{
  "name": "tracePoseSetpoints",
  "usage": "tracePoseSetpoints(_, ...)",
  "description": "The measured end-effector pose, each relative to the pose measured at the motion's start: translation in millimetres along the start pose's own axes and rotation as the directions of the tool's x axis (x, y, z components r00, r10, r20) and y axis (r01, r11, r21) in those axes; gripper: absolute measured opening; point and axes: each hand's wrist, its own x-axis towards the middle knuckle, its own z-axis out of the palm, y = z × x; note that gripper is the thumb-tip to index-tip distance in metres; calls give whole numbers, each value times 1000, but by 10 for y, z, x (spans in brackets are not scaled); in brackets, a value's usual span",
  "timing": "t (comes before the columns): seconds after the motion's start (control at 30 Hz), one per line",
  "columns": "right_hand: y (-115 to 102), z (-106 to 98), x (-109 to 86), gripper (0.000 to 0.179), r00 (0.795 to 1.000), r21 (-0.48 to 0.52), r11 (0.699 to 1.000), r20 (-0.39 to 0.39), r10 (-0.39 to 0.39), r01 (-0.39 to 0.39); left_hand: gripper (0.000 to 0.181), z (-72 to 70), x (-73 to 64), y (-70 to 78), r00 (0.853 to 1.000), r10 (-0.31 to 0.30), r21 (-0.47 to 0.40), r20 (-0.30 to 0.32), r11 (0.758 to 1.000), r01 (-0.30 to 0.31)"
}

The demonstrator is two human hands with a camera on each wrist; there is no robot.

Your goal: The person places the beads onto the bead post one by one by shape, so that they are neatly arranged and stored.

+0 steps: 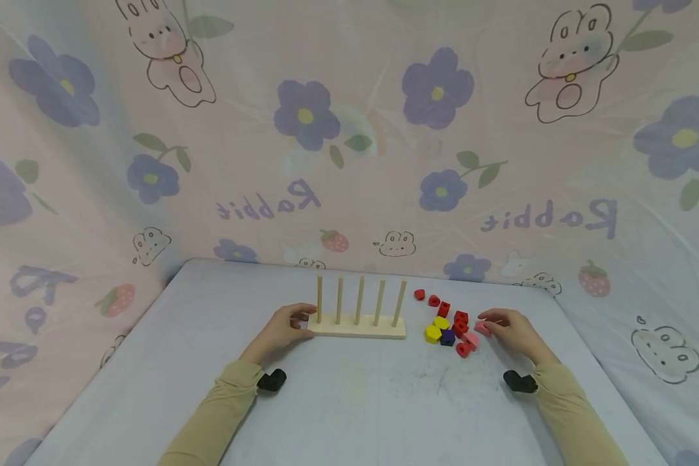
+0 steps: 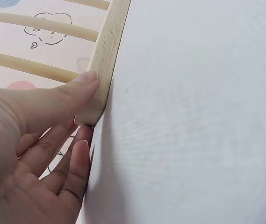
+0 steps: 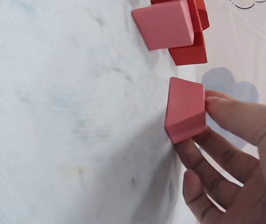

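A pale wooden stand (image 1: 358, 330) with several upright pegs is on the table. At its left end, my left hand (image 1: 282, 329) grips the base, thumb on its near side as the left wrist view shows, with the other fingers around the end (image 2: 88, 114). Over on the right, my right hand (image 1: 514, 331) pinches a pink block (image 3: 186, 107) with slanted sides between thumb and fingers, close to the tabletop. Another pink block (image 3: 164, 25) lies just beyond it, in front of red blocks (image 3: 189, 52).
Between stand and right hand lies a loose group of small blocks: several red ones (image 1: 444, 309), two yellow ones (image 1: 433, 334) and a dark blue one (image 1: 447, 338). A white cover spreads over the table (image 1: 349, 414). A patterned curtain (image 1: 373, 175) hangs behind.
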Motion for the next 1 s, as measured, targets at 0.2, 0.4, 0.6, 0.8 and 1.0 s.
tracePoseSetpoints(0.2,36,18,2,32,1000,24,1000,5,17,-17,53,13,-5,-12,1000,-19,2,2,1000,19)
tracePoseSetpoints(0.4,86,33,5,38,998,24,998,21,54,-54,53,-2,-15,-21,1000,0,4,23,1000,0)
tracePoseSetpoints(0.6,24,29,-33,35,997,19,999,-56,50,-49,54,-28,-37,-30,999,-23,-7,22,1000,23)
tracePoseSetpoints(0.8,-204,-41,-63,36,975,81,996,-222,-19,37,54,-9,-42,-39,998,-44,-25,36,999,45)
tracePoseSetpoints(1.0,-639,-40,-1,41,950,181,972,-300,-90,149,54,-5,-55,-37,998,-56,-11,18,998,56)
